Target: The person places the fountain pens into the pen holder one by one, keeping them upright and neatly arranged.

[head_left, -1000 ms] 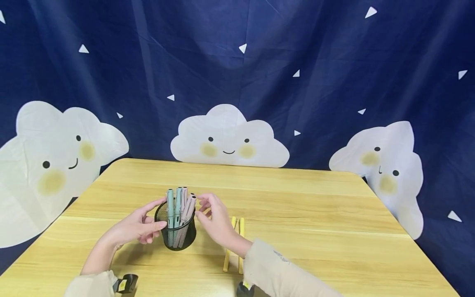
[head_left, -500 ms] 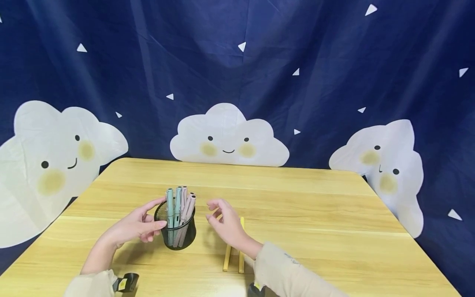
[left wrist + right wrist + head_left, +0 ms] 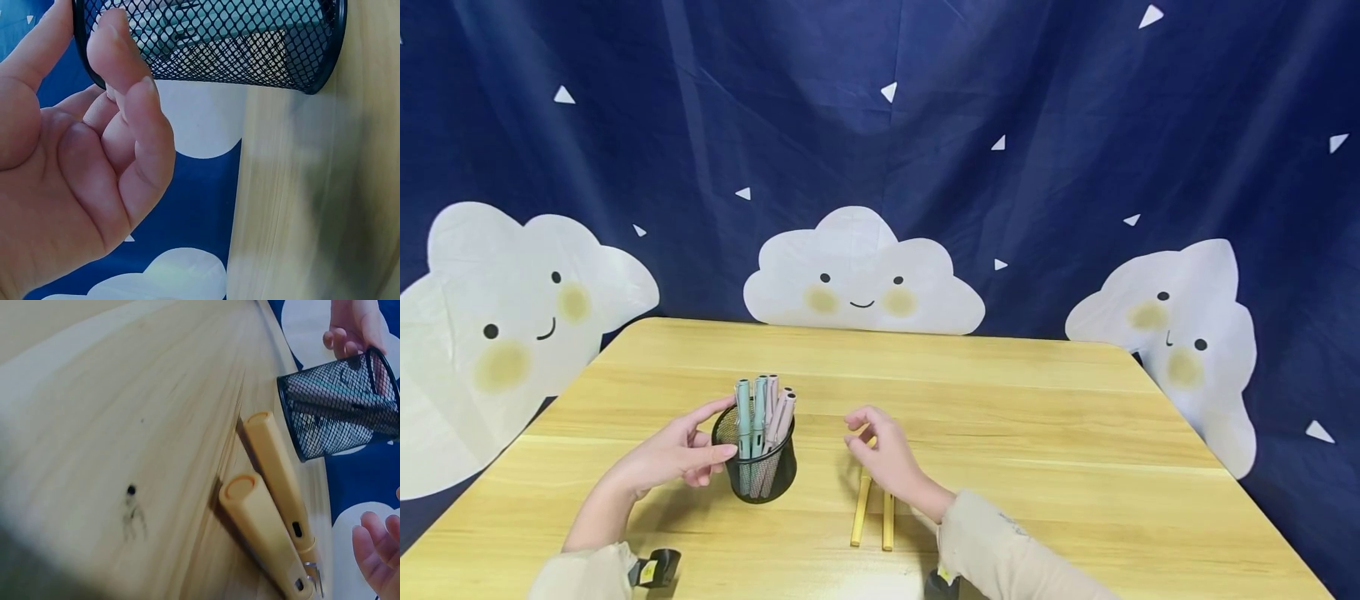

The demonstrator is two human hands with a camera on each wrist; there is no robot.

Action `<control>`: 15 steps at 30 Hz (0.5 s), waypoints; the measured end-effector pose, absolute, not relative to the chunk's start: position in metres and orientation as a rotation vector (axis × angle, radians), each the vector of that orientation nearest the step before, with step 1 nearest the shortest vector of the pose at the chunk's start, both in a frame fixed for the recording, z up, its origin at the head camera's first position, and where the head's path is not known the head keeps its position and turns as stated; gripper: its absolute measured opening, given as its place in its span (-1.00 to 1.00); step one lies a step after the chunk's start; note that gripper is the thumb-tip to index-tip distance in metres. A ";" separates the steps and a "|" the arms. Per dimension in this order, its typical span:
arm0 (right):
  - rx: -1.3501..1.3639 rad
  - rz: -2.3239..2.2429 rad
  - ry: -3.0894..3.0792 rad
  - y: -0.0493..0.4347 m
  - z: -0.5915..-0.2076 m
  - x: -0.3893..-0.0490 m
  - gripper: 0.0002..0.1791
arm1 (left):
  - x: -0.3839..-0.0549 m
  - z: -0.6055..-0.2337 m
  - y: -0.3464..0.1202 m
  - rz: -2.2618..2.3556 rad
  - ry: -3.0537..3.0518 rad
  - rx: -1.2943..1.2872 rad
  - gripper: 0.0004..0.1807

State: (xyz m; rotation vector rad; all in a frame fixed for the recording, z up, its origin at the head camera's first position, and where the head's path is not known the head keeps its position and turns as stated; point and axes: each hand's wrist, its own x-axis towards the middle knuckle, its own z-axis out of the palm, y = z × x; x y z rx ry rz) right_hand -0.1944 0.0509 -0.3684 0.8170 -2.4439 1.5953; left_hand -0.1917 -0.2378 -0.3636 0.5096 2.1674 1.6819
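Observation:
A black mesh pen holder [image 3: 784, 477] stands upright on the table left of centre in the head view. Several capped pens lean in it, teal pens [image 3: 744, 421] and pale pink pens [image 3: 781, 423]. My left hand [image 3: 670, 454] holds the holder's rim from the left with thumb and forefinger. In the left wrist view the mesh wall [image 3: 237, 50] is beside the fingers. Two yellow pens [image 3: 861, 518] lie side by side on the table. Above their far ends hovers my right hand [image 3: 891, 460], fingers loosely bent, holding nothing; it hides part of both pens.
The wooden table [image 3: 1075, 450] has rounded far corners. Behind it hangs a dark blue curtain [image 3: 820, 100] with white clouds and small triangles. Black wrist devices [image 3: 658, 568] sit under both sleeves, low over the table.
My right hand has moved away from the pen holder, rightward and slightly nearer, to over the yellow pens. My left hand has stayed on the holder's rim, and the holder has not moved.

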 end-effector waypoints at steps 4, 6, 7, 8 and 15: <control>0.788 1.587 -2.450 0.056 -0.372 -0.196 -0.83 | -0.192 -0.363 -0.238 1.678 2.176 0.492 -0.16; 0.772 1.592 -2.457 0.059 -0.379 -0.201 -0.83 | -0.191 -0.363 -0.238 1.674 2.184 0.486 -0.16; 0.763 1.594 -2.463 0.060 -0.384 -0.203 -0.84 | -0.191 -0.363 -0.238 1.671 2.187 0.484 -0.15; 0.757 1.593 -2.469 0.062 -0.389 -0.206 -0.84 | -0.191 -0.363 -0.238 1.670 2.187 0.483 -0.15; 0.745 1.533 -2.483 0.074 -0.412 -0.217 -0.83 | -0.191 -0.363 -0.239 1.666 2.174 0.479 -0.15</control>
